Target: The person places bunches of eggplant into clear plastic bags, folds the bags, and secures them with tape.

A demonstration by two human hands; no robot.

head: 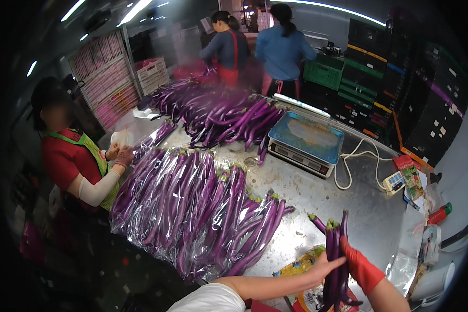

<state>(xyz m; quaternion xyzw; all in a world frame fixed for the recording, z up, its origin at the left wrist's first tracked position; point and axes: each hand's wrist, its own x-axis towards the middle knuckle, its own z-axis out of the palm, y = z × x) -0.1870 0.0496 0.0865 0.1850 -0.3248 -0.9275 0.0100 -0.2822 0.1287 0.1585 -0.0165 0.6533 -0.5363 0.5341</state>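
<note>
Several long purple eggplants point(332, 249) stand upright in a bundle at the lower right, between my two hands. My bare left hand point(324, 269) grips the bundle from the left, its thumb across the front. A red rubber glove covers my right hand point(357, 263), which is closed around the bundle's right side. Green stem ends point up, and the lower ends reach toward the picture's bottom edge. Below them lies a colourful printed plastic bag point(302, 265), partly covered by my left arm and the eggplants. Another eggplant point(316, 221) leans behind the bundle.
Left of me lie eggplants in clear plastic bags point(187, 202). Loose eggplants point(218, 113) are heaped farther back. A scale point(308, 142) with a blue tray, a white cable point(345, 171) and a power strip point(394, 183) share the metal table point(296, 195). A co-worker point(78, 156) handles bags at left.
</note>
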